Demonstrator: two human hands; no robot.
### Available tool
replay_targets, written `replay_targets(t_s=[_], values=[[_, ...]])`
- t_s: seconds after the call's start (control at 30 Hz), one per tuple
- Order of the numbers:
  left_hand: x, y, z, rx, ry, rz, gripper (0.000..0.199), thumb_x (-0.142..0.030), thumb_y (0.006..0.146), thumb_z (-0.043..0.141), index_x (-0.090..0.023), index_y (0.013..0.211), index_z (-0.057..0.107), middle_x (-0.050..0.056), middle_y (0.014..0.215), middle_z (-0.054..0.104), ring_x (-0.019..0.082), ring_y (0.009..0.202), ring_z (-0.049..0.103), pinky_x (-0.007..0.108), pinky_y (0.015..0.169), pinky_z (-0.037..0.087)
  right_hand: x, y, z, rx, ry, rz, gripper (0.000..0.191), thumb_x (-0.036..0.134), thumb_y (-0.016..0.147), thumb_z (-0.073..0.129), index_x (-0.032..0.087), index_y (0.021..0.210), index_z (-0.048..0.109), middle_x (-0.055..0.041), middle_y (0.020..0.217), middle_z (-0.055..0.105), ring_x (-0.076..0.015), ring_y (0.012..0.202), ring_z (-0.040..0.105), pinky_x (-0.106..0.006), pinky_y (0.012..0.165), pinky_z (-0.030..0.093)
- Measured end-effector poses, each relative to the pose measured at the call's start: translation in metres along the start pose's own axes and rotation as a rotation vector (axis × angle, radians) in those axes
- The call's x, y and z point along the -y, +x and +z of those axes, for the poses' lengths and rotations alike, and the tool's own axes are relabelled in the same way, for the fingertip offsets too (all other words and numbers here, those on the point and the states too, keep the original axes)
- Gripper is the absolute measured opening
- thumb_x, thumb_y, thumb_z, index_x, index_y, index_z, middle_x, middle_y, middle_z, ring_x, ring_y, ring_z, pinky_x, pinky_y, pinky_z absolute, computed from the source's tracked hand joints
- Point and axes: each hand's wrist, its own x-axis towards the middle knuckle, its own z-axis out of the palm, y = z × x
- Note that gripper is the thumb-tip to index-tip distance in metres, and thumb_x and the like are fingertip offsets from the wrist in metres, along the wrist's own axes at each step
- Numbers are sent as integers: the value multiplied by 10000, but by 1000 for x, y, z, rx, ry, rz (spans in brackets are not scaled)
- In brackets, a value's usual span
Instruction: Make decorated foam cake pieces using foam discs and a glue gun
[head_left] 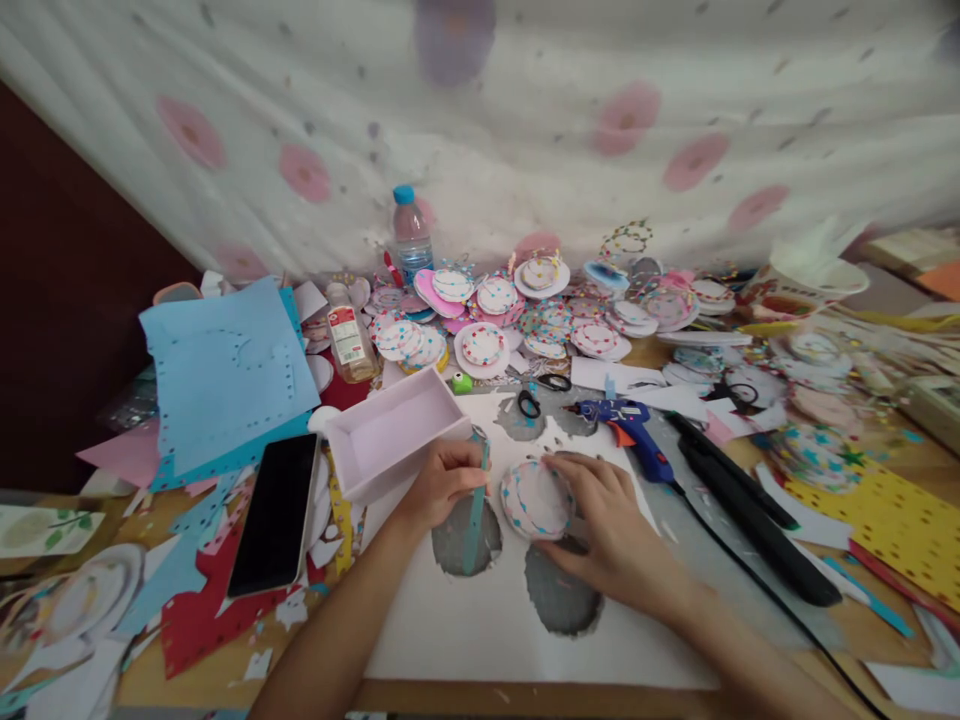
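A white flower-printed curtain (510, 150) hangs in loose folds across the back, with pink flowers (628, 118) and 1 large purple flower (454, 38) at top centre. A dark reddish-brown panel (67, 280) stands at left; soft light falls on the wooden tabletop (420, 694)

No readable text: only illegible print on the red-and-white label (346, 335) of a clear bottle (360, 369).
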Motion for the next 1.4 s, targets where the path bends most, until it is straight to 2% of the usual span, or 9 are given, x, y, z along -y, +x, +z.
replay_targets(t_s=[0.23,0.37,0.5,0.7,0.83,0.97,1.03,1.23,1.4], values=[[1,-1,-5,88,64,-7,213,-304,567,695,-136,457,624,-22,409,470,84,437,375,236,481,260,-10,17,-7,-19,50,-23,686,405,791,643,183,1359,328,-158,1266,536,-319,1167,488,-466,944,410],[5,-2,-10,150,96,-16,211,-323,573,701,-139,477,658,-9,424,501,90,447,389,237,478,261,-47,9,-18,-287,-308,284,490,508,865,506,108,1148,518,-191,1042,596,-344,999,555,-458,824,443],[7,-2,-11,185,115,-16,206,-316,578,707,-135,488,668,-9,436,517,86,449,406,232,473,257,-70,5,-14,-209,-595,600,627,640,803,501,64,1041,569,-218,937,599,-381,909,567,-442,711,445],[6,-1,-12,176,131,3,239,-339,598,701,-138,477,657,-7,430,513,93,457,425,236,483,293,-78,14,-17,-100,-382,700,436,529,789,534,122,947,547,-164,854,625,-328,832,613,-389,692,446],[5,-1,-11,173,132,4,234,-335,610,688,-137,488,664,0,436,527,95,452,428,236,476,283,-78,14,-30,-340,-173,785,434,494,712,614,178,976,479,-92,781,599,-289,718,597,-369,612,434],[6,-1,-11,161,133,-12,206,-308,602,687,-134,493,668,3,445,546,93,458,437,231,475,277,-63,21,-32,-827,97,620,506,425,617,709,229,977,412,-42,869,536,-242,769,563,-363,655,442],[6,-1,-11,153,137,-19,192,-292,592,694,-132,489,664,5,456,559,90,462,441,225,475,281,-52,26,-22,-917,266,494,453,372,639,703,234,954,408,-7,838,503,-203,741,546,-345,664,443],[2,0,-8,129,146,-43,241,-331,580,701,-126,469,641,6,436,539,89,433,425,218,443,262,-34,30,21,-777,419,270,339,248,714,651,238,961,418,28,756,489,-144,617,504,-272,563,419],[2,2,-8,130,172,-78,253,-336,590,718,-124,476,639,2,445,536,85,431,413,220,436,258,-36,26,28,-763,418,224,340,213,747,620,243,999,394,-3,781,499,-156,623,499,-274,529,420]])
